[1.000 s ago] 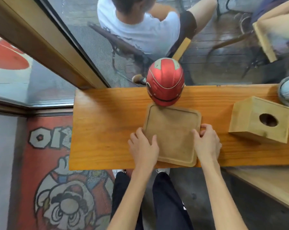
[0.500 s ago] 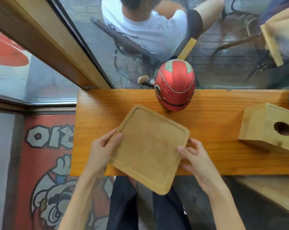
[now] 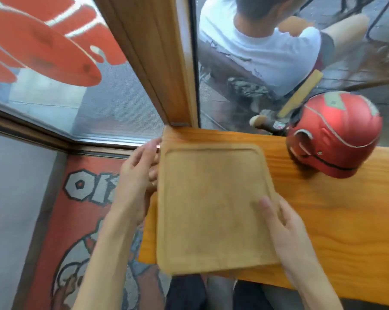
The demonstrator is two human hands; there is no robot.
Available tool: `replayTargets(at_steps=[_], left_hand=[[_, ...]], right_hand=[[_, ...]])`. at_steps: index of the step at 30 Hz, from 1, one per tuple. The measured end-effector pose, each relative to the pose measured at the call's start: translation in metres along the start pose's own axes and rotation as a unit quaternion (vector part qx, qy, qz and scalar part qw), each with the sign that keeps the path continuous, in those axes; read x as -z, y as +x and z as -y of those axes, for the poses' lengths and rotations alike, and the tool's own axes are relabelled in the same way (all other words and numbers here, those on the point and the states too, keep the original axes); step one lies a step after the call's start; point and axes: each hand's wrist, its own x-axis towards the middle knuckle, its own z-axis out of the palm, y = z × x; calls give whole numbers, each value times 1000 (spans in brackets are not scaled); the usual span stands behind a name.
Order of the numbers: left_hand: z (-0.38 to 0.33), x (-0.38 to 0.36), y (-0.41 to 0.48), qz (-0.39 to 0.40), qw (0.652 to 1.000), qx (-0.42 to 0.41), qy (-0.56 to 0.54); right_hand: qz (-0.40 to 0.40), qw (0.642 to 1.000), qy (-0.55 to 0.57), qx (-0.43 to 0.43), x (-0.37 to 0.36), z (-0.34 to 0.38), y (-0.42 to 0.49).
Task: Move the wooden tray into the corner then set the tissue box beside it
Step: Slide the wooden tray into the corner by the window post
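Note:
The square wooden tray with a raised rim sits over the left end of the orange wooden counter, its far edge near the window post. Its near edge hangs slightly past the counter's front. My left hand grips the tray's left edge, fingers curled under it. My right hand holds the tray's right near side, thumb on top of the rim. The tissue box is out of view.
A red helmet rests on the counter at the back right of the tray. A wooden window post and glass stand behind the counter's corner. Beyond the glass a person in a white shirt sits on a chair.
Both hands lifted the tray from in front of the helmet and carried it left to the counter's corner. The view has swung left, so the tissue box has left the frame.

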Motion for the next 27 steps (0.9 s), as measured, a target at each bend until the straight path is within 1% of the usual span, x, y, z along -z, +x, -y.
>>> replayTargets(at_steps=[1,2,3,5,7,9,13,15,17,20,23,27], left_hand=[[8,1,-2,-37,999,-6,-32],[16,1,-9,-49,998,-13,-33],[24,1,-19,-41,999,-29,11],[35,-2,-35,5,994,-56,97],[41,-6,-39,25,992,-57,109],[46,-5,-34,22,989,-55,133],[50,3,-16,-11,968,-95,232],[52,8,-7,-13,965,-99,241],[55,14,0,-12,968,-84,237],[59,22,5,-26,964,-76,254],[61,22,8,-35,957,-90,275],[64,16,15,-27,950,-110,292]], right_hand=[[-38,999,28,-5,-6,-8,2],[-66,997,50,-12,-12,-13,4],[-86,995,57,-11,-17,-16,4],[-118,992,40,5,-26,-17,4],[-139,990,9,24,-34,-14,3],[-159,986,-17,49,-43,-12,3],[-217,971,-41,87,-59,-7,17],[-233,964,-69,103,-65,-9,28],[-250,956,-106,113,-72,-14,38],[-294,928,-191,123,-82,-21,48],[-316,906,-256,120,-86,-23,56],[-339,893,-269,125,-82,-28,61]])
